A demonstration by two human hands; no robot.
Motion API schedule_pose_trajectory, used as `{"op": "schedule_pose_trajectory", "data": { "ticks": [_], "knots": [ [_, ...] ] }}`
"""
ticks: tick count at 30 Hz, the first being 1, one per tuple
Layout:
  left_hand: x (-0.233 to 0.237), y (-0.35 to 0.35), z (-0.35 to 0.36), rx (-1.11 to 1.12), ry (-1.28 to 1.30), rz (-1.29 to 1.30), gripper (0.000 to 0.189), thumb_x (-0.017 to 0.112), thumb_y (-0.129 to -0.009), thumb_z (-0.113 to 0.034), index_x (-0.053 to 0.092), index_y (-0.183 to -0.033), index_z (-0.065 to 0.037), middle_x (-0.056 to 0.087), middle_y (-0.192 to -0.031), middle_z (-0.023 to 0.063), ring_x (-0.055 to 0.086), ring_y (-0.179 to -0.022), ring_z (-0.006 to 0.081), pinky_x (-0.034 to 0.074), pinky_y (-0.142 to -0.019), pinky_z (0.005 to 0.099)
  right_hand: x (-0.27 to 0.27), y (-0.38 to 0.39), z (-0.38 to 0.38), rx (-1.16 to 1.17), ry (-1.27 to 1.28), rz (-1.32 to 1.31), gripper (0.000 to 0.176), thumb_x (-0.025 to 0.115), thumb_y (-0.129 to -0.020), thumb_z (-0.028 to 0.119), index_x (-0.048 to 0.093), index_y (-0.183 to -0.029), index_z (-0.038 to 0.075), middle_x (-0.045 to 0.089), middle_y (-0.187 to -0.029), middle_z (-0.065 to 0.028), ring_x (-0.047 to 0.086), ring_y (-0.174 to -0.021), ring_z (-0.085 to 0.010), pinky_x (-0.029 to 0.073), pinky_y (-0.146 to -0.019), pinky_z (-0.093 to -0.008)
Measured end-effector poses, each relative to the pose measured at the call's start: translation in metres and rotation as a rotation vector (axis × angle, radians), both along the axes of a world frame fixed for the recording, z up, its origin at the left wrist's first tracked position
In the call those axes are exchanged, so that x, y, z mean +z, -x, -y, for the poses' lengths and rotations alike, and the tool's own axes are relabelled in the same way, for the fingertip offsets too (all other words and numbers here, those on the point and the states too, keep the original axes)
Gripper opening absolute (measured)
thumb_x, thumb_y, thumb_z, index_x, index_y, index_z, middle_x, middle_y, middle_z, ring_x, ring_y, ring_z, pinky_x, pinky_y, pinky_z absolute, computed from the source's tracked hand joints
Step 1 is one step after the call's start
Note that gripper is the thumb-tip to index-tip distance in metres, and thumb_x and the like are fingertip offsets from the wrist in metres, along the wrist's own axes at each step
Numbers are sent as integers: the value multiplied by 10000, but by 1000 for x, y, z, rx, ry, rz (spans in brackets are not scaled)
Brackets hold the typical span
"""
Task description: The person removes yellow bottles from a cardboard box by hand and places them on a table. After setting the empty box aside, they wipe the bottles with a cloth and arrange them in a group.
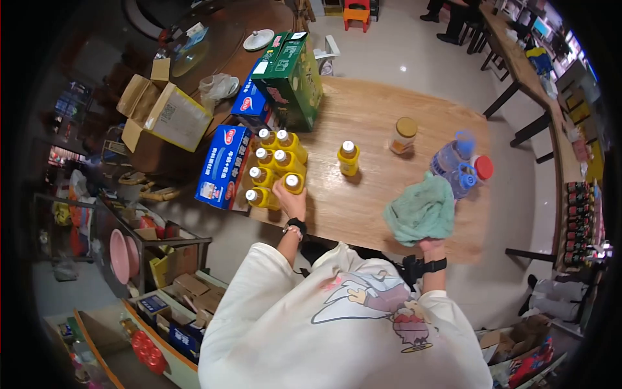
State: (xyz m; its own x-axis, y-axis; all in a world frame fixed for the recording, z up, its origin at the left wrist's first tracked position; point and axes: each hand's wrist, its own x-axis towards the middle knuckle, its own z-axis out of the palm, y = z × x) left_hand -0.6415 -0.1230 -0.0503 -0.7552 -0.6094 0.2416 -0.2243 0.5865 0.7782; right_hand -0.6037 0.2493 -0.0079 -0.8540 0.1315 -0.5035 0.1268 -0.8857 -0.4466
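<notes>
My left hand (291, 201) is wrapped around a yellow drink bottle (293, 183) with a white cap, at the near right corner of a tight group. Several more of these upright yellow bottles (264, 157) stand in rows beside it. Under a bunched green cloth (421, 209), my right hand (432, 244) grips the fabric; most of its fingers are hidden. A single yellow bottle (349, 159) stands apart near the table's middle. Right of it is a jar (404, 136) with a tan lid. Clear plastic bottles (447, 160) with blue tops stand just beyond the cloth.
Blue cartons (223, 167) and a tall green box (291, 81) line the left side of the wooden table (369, 104). A red lid (483, 167) shows by the clear bottles. An opened cardboard box (175, 117) rests farther left, before a dark round table (220, 26).
</notes>
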Motion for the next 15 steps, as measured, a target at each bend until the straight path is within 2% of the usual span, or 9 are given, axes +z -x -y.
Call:
{"op": "schedule_pose_trajectory", "data": {
  "ticks": [1, 2, 4, 8, 10, 11, 13, 14, 15],
  "knots": [
    [0, 1, -10, -48, 213, -103, 633, 796, -650, -87, 463, -1184, -18, 487, -1232, 177, 499, -1128, 365, 418, -941, 398, 7, -1, 3, 14, -55, -25, 542, 528, -911, 360, 431, -1352, 60, 449, -1335, -144, 427, -1230, -326, 342, -1027, -441],
    [1, -4, -21, -42, 205, -105, 633, 796, -650, -87, 463, -1184, -18, 487, -1232, 177, 499, -1128, 365, 418, -941, 398, 14, -1, 9, 30, -139, -55, 542, 537, -908, 354, 432, -1351, 59, 452, -1329, -146, 430, -1226, -326, 345, -1022, -438],
    [17, -6, -48, -265, -89, 142, 588, 745, -650, -43, 497, -1182, -74, 563, -1170, 148, 568, -1045, 353, 476, -865, 407, 29, -1, 28, 87, -419, -136, 543, 554, -903, 344, 435, -1348, 57, 459, -1318, -150, 436, -1218, -328, 353, -1014, -434],
    [62, -25, -116, -655, 4, 120, 523, 740, -707, -102, 519, -1181, -117, 630, -1062, 131, 621, -973, 322, 503, -789, 372, 51, 1, 88, 264, -1474, -462, 545, 587, -893, 322, 440, -1344, 53, 472, -1294, -158, 447, -1202, -332, 369, -996, -424],
    [35, -38, -142, -772, -449, 45, 439, 708, -751, -149, 548, -1158, -117, 632, -1051, 146, 624, -941, 343, 507, -769, 395, 108, 4, 113, 295, -2004, -615, 453, 661, -840, 277, 560, -1218, 50, 554, -1128, -170, 536, -1040, -321, 416, -879, -402],
    [58, -35, -150, -874, -112, 112, 407, 699, -755, -192, 568, -1131, -104, 646, -1009, 161, 624, -910, 370, 506, -752, 426, 106, 8, 106, 285, -2027, -597, 453, 661, -840, 277, 560, -1218, 50, 554, -1128, -170, 536, -1040, -321, 416, -879, -402],
    [97, -31, -171, -872, -112, 172, 432, 718, -734, -206, 569, -1125, -98, 654, -971, 161, 627, -888, 374, 507, -739, 428, 103, 20, 93, 238, -1941, -441, 315, 645, -850, 315, 654, -1053, 75, 621, -984, -148, 593, -852, -307, 452, -771, -388],
    [106, -33, -178, -849, -101, 255, 458, 736, -712, -221, 571, -1119, -92, 661, -932, 161, 630, -866, 378, 508, -726, 430, 108, 22, 84, 234, -1953, -427, 315, 645, -850, 315, 654, -1053, 75, 621, -984, -148, 593, -852, -307, 452, -771, -388],
    [108, -33, -183, -858, -145, 124, 508, 774, -658, -223, 571, -1103, -85, 663, -874, 173, 636, -826, 378, 511, -698, 428, 121, 22, 74, 385, -1832, -255, 289, 629, -863, 325, 662, -1008, 77, 634, -931, -143, 601, -790, -303, 459, -726, -379]
  ]
}}
